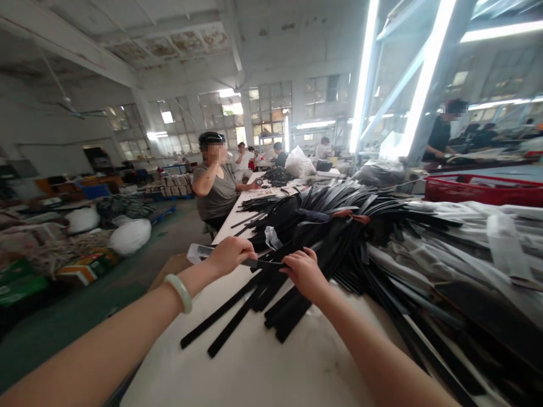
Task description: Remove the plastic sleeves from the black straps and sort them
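A black strap point(268, 264) stretches between my two hands above the white table point(186, 379). My left hand point(231, 254), with a pale green bangle on the wrist, is closed around one part of it. Clear plastic wrapping point(195, 253) sticks out on the far side of that hand. My right hand point(304, 272) pinches the strap at its other side. Under and beyond my hands lies a large heap of long black straps point(322, 226), several of their ends fanned toward me. A reddish-brown tie point(354, 216) lies across the heap.
White plastic-wrapped bundles point(479, 232) cover the right side, with a red crate point(483, 189) behind. A person in a grey shirt point(216, 192) sits at the table's left edge. Sacks point(131, 236) and boxes stand on the floor at left. Other people are farther back.
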Tool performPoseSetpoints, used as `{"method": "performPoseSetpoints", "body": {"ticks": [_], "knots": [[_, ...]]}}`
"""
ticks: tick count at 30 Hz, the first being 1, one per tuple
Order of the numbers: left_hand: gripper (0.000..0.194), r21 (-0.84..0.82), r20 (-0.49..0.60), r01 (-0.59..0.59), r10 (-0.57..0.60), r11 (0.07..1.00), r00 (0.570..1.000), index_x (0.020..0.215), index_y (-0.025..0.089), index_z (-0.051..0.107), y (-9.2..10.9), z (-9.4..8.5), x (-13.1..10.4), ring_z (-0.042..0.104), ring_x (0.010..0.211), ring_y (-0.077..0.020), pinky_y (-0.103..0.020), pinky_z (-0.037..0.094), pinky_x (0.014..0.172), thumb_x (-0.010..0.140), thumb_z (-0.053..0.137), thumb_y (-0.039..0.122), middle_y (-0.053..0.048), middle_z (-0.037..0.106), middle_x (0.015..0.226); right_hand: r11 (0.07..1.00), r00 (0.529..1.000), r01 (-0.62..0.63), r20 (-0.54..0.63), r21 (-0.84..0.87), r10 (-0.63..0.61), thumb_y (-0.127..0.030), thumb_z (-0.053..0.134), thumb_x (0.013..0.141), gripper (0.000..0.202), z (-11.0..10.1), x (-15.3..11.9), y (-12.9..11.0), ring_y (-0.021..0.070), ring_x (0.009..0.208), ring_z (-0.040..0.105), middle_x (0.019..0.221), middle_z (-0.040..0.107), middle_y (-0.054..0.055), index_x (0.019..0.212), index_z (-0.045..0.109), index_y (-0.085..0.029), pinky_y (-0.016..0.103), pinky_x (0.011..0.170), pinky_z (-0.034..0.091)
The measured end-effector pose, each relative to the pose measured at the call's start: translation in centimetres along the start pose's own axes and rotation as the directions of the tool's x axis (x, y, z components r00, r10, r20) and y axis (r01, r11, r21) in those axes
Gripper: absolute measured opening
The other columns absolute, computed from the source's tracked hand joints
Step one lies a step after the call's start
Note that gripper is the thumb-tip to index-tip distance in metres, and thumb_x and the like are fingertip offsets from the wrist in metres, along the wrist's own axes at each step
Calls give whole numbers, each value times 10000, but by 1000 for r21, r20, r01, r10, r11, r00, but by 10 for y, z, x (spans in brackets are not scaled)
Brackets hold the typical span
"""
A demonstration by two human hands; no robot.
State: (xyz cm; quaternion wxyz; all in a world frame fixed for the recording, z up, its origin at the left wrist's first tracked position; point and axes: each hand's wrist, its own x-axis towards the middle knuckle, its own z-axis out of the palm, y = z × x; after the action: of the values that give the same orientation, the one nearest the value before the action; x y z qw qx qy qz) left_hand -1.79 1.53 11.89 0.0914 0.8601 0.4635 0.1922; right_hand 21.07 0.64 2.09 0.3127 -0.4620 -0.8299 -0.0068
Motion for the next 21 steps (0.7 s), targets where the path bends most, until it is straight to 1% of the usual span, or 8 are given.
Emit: {"method": "performPoseSetpoints", "body": {"ticks": [2, 4, 7, 9, 13, 15, 17, 21], "knots": [[167, 55, -19, 4, -3, 998, 1000, 711, 208, 698, 7, 9, -8, 591, 705, -165, -238, 351, 648, 819, 570, 204, -12, 669, 706, 997, 997, 79, -21, -3, -79, -328, 562, 917, 213, -2, -2, -11, 185, 903, 598, 785, 686, 4, 752, 610, -201, 433, 1038, 195], [177, 111, -56, 2, 5, 994, 998, 747, 191, 688, 17, 30, -17, 598, 747, -184, -257, 365, 679, 852, 546, 206, -37, 672, 747, 990, 990, 139, 6, 12, -139, -344, 566, 912, 229, 0, -4, -25, 177, 843, 607, 746, 681, 9, 741, 611, -197, 396, 1010, 246], [184, 182, -108, -20, 40, 983, 993, 794, 170, 656, 32, 62, -29, 587, 833, -215, -291, 379, 737, 894, 503, 197, -69, 655, 808, 990, 986, 128, 98, 56, -134, -359, 548, 918, 249, 8, -7, -32, 171, 765, 616, 721, 680, 30, 763, 632, -183, 317, 863, 356], [164, 210, -138, -27, 57, 977, 989, 803, 169, 635, 33, 75, -35, 571, 880, -226, -310, 385, 780, 898, 502, 180, -70, 638, 837, 992, 984, 112, 130, 66, -120, -368, 527, 928, 252, 12, -9, -23, 174, 787, 625, 748, 689, 34, 807, 650, -186, 325, 875, 353], [145, 229, -258, 67, -5, 971, 966, 812, 162, 614, 14, 76, -41, 553, 908, -229, -339, 396, 836, 888, 497, 121, -67, 618, 848, 998, 997, 57, 61, -21, -55, -346, 543, 910, 189, 16, -9, 9, 215, 915, 610, 838, 709, 30, 836, 662, -220, 470, 1021, 197], [170, 213, -318, 130, -57, 968, 946, 801, 159, 612, 8, 76, -42, 561, 879, -217, -330, 413, 818, 882, 481, 85, -61, 618, 820, 998, 999, 37, -13, -49, -38, -302, 543, 905, 176, 20, -7, 13, 220, 915, 597, 826, 710, 30, 795, 657, -226, 476, 1021, 177], [186, 191, -346, 158, -84, 969, 935, 784, 166, 612, 11, 82, -41, 571, 852, -197, -305, 427, 791, 876, 482, 70, -42, 623, 797, 996, 995, 92, -40, -7, -92, -276, 542, 900, 169, 25, -7, 6, 209, 893, 594, 802, 706, 28, 779, 651, -230, 435, 1011, 202], [171, 177, -352, 146, -76, 973, 933, 755, 185, 597, 34, 96, -40, 574, 821, -171, -278, 430, 761, 885, 515, 110, -6, 626, 779, 978, 984, 180, -1, 105, -181, -301, 503, 919, 219, 28, -11, -11, 197, 842, 604, 780, 690, 42, 769, 636, -211, 387, 966, 269]]}}
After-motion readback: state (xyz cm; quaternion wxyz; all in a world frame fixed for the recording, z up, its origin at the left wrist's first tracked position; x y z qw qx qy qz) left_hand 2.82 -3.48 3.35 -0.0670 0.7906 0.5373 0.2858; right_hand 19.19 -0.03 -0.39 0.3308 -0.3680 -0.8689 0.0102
